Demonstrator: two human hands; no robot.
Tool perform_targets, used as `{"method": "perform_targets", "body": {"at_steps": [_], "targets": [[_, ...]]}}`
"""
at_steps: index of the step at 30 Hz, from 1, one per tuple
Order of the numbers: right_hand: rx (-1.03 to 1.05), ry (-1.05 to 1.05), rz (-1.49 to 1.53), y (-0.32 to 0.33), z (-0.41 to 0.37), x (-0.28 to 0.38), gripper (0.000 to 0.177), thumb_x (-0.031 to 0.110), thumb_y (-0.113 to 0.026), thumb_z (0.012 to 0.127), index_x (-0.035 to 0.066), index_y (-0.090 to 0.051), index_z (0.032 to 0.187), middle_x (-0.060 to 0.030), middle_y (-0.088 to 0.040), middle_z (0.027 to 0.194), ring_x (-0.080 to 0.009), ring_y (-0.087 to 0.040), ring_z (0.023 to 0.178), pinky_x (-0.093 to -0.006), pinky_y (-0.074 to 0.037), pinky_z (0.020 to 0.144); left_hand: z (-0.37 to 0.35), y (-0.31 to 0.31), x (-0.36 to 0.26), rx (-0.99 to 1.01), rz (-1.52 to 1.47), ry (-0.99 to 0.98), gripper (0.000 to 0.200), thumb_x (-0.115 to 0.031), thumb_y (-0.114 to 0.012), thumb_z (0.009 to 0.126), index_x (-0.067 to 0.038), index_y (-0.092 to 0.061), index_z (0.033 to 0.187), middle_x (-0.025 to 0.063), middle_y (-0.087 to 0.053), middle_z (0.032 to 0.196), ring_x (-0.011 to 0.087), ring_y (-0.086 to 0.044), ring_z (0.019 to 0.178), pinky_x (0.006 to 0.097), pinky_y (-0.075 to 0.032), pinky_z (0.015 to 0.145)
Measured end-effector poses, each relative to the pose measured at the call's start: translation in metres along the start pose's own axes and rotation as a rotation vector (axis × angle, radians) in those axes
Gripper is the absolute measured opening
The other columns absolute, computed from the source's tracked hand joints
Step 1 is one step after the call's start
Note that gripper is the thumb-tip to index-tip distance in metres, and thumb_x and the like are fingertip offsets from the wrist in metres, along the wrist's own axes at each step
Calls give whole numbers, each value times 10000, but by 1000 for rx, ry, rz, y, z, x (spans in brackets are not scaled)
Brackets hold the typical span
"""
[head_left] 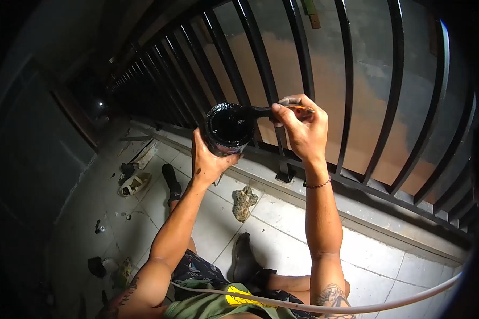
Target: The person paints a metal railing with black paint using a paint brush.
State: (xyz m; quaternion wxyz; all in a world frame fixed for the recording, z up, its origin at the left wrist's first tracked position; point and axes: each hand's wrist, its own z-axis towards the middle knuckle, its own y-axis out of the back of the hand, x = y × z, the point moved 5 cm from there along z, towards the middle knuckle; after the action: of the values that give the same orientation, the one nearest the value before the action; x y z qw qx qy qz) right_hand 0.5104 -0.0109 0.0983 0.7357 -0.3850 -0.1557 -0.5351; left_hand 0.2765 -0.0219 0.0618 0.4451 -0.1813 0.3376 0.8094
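Observation:
My left hand is wrapped round the lower side of a paint can, which has a wet black rim and holds glossy black paint. In my right hand is a paintbrush, gripped between thumb and fingers. Its black-coated end reaches over the can's right rim, and a short orange stretch of handle shows past my fingers. Just behind the can and both hands rises a black metal railing with upright bars, shiny in places.
A pale hose curves across in front of my body. Below lies a crumpled, stained cloth or glove on the white tiles. Leftward on the floor sit a light bag-like item and scattered scraps. A low ledge runs beneath the railing.

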Motion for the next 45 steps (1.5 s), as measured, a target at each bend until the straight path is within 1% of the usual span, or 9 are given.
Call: {"method": "perform_targets", "body": {"at_steps": [5, 12, 17, 19, 21, 23, 25, 33, 45], "targets": [[34, -26, -53, -15, 10, -6, 177, 124, -710, 837, -28, -678, 923, -24, -642, 698, -62, -582, 628, -201, -462, 564, 16, 12, 2, -14, 59, 7, 941, -142, -899, 516, 4, -347, 1264, 176, -522, 1172, 265, -556, 1072, 366, -472, 918], [116, -5, -257, -26, 30, -23, 232, 214, -687, 867, -18, -696, 872, -9, -607, 612, -53, -548, 558, -206, -436, 515, 41, 28, 9, -55, 188, -26, 924, -134, -896, 521, 8, -352, 1254, 183, -534, 1150, 275, -562, 1077, 370, -488, 913], [105, -118, 168, -37, 37, -53, 181, 150, -719, 831, -13, -661, 885, -17, -600, 653, -65, -551, 571, -197, -432, 515, 60, 35, 13, -55, 77, -90, 929, -136, -899, 516, 15, -356, 1255, 171, -540, 1139, 273, -561, 1081, 378, -481, 919], [77, -79, -23, -41, 33, -51, 221, 116, -784, 758, -5, -638, 871, -29, -621, 708, -65, -576, 635, -194, -467, 572, 63, 39, 23, -60, 198, -97, 927, -131, -900, 514, 20, -365, 1255, 160, -538, 1141, 260, -560, 1079, 379, -472, 930], [32, 20, 12, -47, 28, -64, 242, 85, -804, 724, -5, -637, 873, -34, -640, 746, -71, -591, 676, -205, -486, 612, 63, 39, 34, -40, 207, -113, 925, -119, -897, 508, 18, -372, 1257, 156, -535, 1155, 245, -558, 1074, 371, -468, 931], [20, -59, 51, -49, 24, -81, 244, 62, -806, 713, -9, -639, 875, -39, -651, 787, -79, -599, 703, -212, -494, 644, 67, 34, 37, -41, 77, -42, 926, -99, -888, 498, 21, -372, 1257, 154, -536, 1166, 238, -560, 1063, 358, -464, 927], [-137, -33, 78, -50, 22, -89, 238, 64, -803, 718, -12, -640, 873, -43, -654, 802, -75, -597, 722, -211, -491, 654, 72, 33, 43, -42, 179, -65, 923, -99, -881, 501, 23, -370, 1260, 151, -547, 1156, 233, -567, 1039, 348, -462, 921], [-349, 219, 148, -60, 26, -96, 265, 95, -824, 717, -29, -643, 864, -71, -673, 755, -89, -623, 643, -202, -488, 585, 88, 39, 53, -105, 237, -74, 891, -100, -873, 516, 13, -374, 1246, 146, -554, 1142, 221, -570, 1026, 336, -459, 915], [-293, 415, -77, -58, 19, -92, 261, 94, -834, 687, -32, -650, 822, -92, -653, 728, -131, -626, 589, -225, -481, 532, 87, 35, 58, -87, 227, -52, 901, -136, -903, 527, 3, -362, 1233, 138, -543, 1134, 209, -572, 1019, 327, -470, 898]]}}
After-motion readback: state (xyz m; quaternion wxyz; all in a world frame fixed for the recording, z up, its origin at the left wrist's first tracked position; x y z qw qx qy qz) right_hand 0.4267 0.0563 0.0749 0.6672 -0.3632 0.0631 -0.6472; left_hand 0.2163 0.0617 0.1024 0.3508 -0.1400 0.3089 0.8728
